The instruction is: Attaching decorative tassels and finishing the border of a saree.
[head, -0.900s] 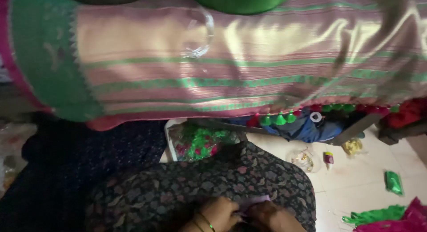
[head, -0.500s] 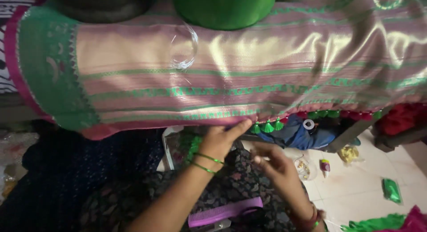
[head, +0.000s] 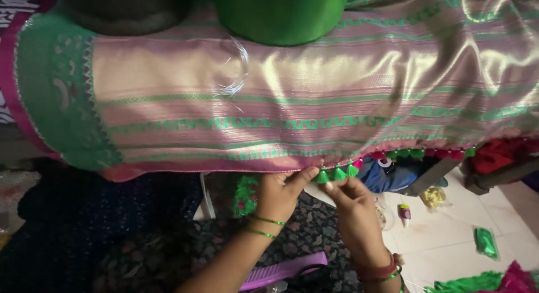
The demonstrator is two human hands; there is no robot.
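A shiny pink and gold woven cloth (head: 314, 96) with green stripes lies across a raised surface, its lower edge trimmed with small green and pink tassels (head: 338, 173). My left hand (head: 278, 195) pinches the cloth's pink edge just left of the tassels. Beside it, my right hand (head: 353, 211) holds its fingertips closed right under the nearest green tassels; whether it grips one or a needle is too small to tell. Green bangles sit on both wrists.
A green round container (head: 281, 15) and a dark pot (head: 123, 9) weigh the cloth down at the top. A coil of clear thread (head: 233, 71) lies on the cloth. A purple comb (head: 283, 270) rests on my lap. Small packets and green scraps (head: 485, 241) lie on the tiled floor.
Both hands rose from my lap to the cloth's lower edge and now hold it at the tassels. The view shifted down slightly, so the cloth fills more of the frame.
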